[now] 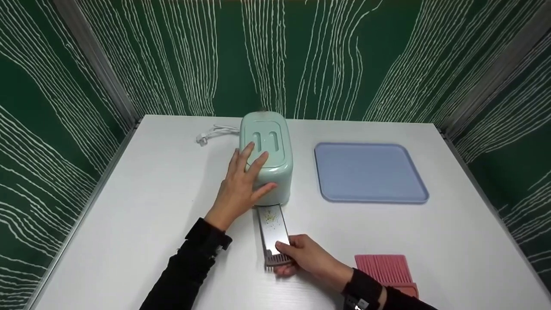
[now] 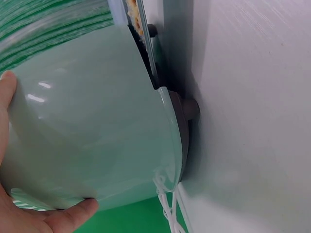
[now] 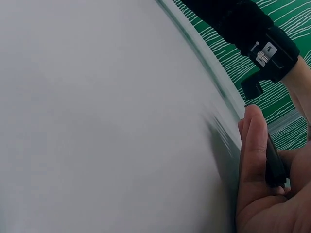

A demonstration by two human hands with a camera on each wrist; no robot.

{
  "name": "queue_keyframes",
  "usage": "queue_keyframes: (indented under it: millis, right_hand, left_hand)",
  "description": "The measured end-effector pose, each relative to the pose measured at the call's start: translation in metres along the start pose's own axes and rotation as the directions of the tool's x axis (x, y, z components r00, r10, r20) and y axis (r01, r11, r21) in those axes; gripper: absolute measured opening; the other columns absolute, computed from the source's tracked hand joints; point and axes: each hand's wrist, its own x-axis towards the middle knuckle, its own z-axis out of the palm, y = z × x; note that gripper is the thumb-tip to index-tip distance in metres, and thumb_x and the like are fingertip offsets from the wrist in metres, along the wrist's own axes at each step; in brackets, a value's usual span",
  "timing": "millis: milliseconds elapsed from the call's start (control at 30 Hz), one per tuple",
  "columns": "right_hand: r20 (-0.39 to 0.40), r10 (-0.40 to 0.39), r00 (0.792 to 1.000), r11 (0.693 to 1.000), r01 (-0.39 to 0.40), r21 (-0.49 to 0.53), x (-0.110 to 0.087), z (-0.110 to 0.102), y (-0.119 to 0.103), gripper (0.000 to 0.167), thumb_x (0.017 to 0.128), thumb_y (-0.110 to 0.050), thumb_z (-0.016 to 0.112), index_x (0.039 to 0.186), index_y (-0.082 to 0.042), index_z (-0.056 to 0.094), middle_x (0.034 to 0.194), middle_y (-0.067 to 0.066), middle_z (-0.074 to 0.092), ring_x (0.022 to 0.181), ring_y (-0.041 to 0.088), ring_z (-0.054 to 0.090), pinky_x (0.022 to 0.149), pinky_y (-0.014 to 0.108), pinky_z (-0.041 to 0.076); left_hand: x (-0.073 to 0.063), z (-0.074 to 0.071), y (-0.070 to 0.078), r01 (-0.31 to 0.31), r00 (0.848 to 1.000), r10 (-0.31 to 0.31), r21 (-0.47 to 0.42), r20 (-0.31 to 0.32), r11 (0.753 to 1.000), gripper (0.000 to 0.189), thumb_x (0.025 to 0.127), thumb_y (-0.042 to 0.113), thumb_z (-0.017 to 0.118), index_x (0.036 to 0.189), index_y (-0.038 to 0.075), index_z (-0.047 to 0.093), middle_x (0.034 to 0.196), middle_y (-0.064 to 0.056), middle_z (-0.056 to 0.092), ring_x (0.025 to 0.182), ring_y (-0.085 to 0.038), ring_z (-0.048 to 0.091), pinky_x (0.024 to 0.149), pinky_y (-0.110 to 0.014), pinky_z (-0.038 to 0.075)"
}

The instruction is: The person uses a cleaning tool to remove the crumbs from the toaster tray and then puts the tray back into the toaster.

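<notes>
Dark sleeves (image 1: 176, 271) fill the near edge of my head view, a pink brush (image 1: 385, 269) beside the right one. Right grip (image 1: 310, 256): closed on the comb-like end of a slim metal crumb tray (image 1: 277, 230) — thumb on top, fingers beneath. I note yellowish crumbs (image 1: 270, 216) on its far half. The tray's far end meets the low near end of a mint toaster (image 1: 279, 157), which stands on the white counter (image 1: 142, 215); how much sits inside, I can't tell. Left grip (image 1: 239, 187): open, fingers spread — fingertips on the toaster's top, thumb at its near end. White cord (image 1: 224, 129) and plug left of the toaster; flat blue tray (image 1: 371, 172) to the right, apart.
</notes>
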Motion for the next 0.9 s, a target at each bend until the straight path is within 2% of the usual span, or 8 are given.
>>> queue_keyframes:
  millis: [367,667,900]
  right_hand:
    - [0.007,0.001,1.0,1.0,-0.001,-0.011,-0.012,-0.002,0.003,0.033,0.111,-0.024,0.062,0.112,0.008,0.066,0.087,0.014,0.081,0.067,0.009,0.076,0.061,0.021,0.062]
    - [0.003,-0.007,1.0,1.0,0.007,-0.011,-0.023,-0.004,0.007,0.038,0.111,-0.025,0.061,0.118,0.012,0.065,0.091,0.018,0.082,0.067,0.01,0.076,0.062,0.022,0.063]
    - [0.007,-0.009,1.0,1.0,0.01,-0.004,-0.029,-0.009,0.009,0.035,0.111,-0.024,0.06,0.117,0.01,0.064,0.095,0.021,0.081,0.068,0.01,0.076,0.062,0.022,0.063]
  left_hand:
    - [-0.001,0.001,-0.001,-0.02,0.999,0.019,-0.011,-0.029,1.0,0.077,0.097,0.058,0.073,0.162,0.031,0.042,0.175,-0.011,0.026,0.159,-0.056,0.028,0.086,-0.061,0.065]
    - [-0.001,0.002,0.0,-0.013,0.999,0.012,-0.029,-0.032,0.999,0.077,0.096,0.057,0.076,0.161,0.031,0.044,0.175,-0.011,0.027,0.158,-0.057,0.028,0.084,-0.064,0.064]
    - [-0.001,0.002,-0.001,-0.019,0.999,0.018,-0.023,-0.044,1.0,0.076,0.096,0.057,0.076,0.16,0.031,0.044,0.175,-0.01,0.028,0.158,-0.057,0.029,0.082,-0.063,0.065]
